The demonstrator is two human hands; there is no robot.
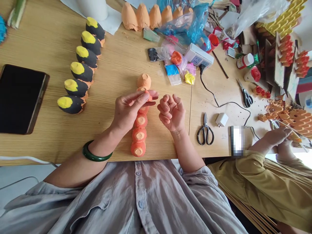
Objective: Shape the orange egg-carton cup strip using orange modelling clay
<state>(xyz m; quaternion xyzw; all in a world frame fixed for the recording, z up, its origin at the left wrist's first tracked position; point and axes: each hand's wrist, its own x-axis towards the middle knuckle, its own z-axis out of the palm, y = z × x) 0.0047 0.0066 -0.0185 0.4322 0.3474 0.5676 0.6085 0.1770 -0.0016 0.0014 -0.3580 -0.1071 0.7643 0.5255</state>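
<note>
A vertical row of paper egg-carton cups (138, 135) lies in front of me. Its nearer cups are coated in orange-red clay with bare tan tips, and the farthest cup is plain peach. Above the row, my left hand (129, 109) pinches a small piece of orange clay (148, 95) between thumb and fingers. That hand hides some of the middle cups. My right hand (172, 112) is held palm up just right of the row, fingers loosely curled and thumb apart, with nothing visible in it.
Left stand black-and-yellow coated cups (81, 72) and a tablet (21, 99). Beyond are plain cups (142, 16), clay bags (172, 72) and a power strip (198, 55). Scissors (205, 130), a charger (221, 119) and a phone (237, 140) lie right, near another person's hand (276, 135).
</note>
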